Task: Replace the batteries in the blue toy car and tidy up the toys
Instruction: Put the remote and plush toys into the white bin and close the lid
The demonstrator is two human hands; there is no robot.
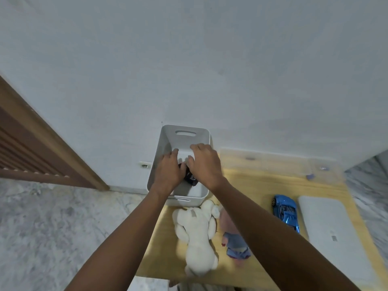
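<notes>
Starting at the left, we have our left hand reaching down into the white storage bin that stands at the far left corner of the wooden table, against the wall. Its fingers curl onto a dark object held low inside the bin; the thing is mostly hidden between our hands, so we cannot say what toy it is. Our right hand meets it from the other side, fingers bent down over the same dark object, so we judge both hands to be gripping it together, either setting it down or arranging it. Just in front of the bin, a white plush animal lies on the table, and touching its right side a pink doll in blue clothes lies face down. Further right, well apart from the bin, the blue toy car sits on the table beside a flat white case. As for progress, tidying looks barely begun: one item is going into the bin, while the plush, the doll and the car are not yet put away. Whether the car's batteries have been changed, nothing here lets us tell.
</notes>
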